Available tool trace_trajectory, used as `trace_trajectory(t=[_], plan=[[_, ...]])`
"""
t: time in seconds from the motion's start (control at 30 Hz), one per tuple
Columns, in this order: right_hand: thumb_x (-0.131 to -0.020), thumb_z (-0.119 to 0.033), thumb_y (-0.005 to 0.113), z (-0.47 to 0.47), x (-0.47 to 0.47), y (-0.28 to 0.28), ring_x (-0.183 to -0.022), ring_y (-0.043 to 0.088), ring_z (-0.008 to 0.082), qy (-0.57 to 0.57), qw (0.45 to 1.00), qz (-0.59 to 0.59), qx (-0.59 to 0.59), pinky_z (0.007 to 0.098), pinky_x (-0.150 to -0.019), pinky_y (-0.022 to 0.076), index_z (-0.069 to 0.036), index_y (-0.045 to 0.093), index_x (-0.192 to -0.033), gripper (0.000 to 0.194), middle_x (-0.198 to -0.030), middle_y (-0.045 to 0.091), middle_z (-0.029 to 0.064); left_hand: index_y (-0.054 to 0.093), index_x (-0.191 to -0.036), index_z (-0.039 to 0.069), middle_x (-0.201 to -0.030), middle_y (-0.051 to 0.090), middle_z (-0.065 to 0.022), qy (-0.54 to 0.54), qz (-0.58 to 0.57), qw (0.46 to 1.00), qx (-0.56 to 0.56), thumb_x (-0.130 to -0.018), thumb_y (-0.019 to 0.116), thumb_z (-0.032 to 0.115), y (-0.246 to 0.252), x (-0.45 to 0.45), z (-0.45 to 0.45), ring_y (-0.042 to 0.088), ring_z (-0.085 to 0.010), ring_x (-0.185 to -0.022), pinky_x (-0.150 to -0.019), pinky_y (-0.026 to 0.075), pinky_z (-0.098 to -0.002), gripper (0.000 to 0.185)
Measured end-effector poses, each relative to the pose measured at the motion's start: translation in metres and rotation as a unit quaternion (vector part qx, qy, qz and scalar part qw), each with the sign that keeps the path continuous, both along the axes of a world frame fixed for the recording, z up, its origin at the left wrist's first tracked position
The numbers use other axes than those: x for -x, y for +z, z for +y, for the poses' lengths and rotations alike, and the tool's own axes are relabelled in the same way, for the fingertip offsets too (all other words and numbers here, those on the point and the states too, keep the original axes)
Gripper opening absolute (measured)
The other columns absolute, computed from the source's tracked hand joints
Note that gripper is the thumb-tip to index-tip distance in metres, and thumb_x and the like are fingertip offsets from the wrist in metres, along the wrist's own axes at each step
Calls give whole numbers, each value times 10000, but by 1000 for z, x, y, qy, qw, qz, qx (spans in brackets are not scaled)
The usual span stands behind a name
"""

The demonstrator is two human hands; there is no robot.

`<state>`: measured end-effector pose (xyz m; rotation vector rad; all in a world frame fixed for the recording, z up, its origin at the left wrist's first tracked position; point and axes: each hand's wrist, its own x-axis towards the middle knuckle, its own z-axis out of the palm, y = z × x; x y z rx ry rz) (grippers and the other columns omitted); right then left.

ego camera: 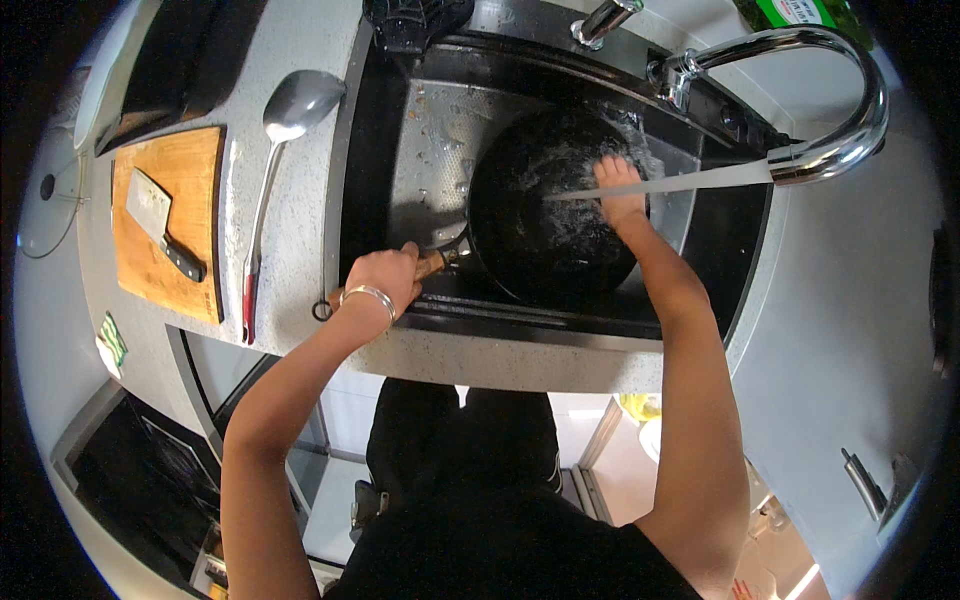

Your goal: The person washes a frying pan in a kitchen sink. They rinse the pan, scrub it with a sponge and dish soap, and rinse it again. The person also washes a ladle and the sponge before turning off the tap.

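Observation:
A black wok lies in the dark-rimmed metal sink, with water in it. Its wooden handle points left over the sink's front edge and ends in a metal ring. Closed round this handle is my left hand, which wears a silver bangle at the wrist. My right hand is inside the wok at its right side, fingers close together and pointing to the far side; whether it holds anything cannot be told. From the curved chrome faucet a stream of water runs past that hand into the wok.
Left of the sink, a metal wok spatula with a red-ended handle lies on the speckled counter. Beyond it, a cleaver rests on a wooden cutting board. A short chrome fixture stands behind the sink.

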<state>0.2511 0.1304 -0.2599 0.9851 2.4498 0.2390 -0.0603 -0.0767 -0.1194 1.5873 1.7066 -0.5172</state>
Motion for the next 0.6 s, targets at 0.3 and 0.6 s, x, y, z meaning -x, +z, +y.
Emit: trace_trajectory(t=[0.3,0.6], plan=[[-871,-366,485,-137,58,10,-995,507,336,-330,761,227,511,387,-866,386,17,449,-1082,439,-1107,507,243,490,-1083,30,-889,635,-175,-1,12,1000,19,-760,623,170,-1,-4,2,623,-317,-849,-708,515,-398,376],[-833,-223,531,-94,-31,80,-1075,522,295,-155,942,-108,277,482,-886,351,-107,525,-1168,355,-1148,560,124,514,-1085,50,-987,623,-174,4,-19,1000,2,-740,548,37,20,-4,11,599,-329,-939,-789,490,-397,348]])
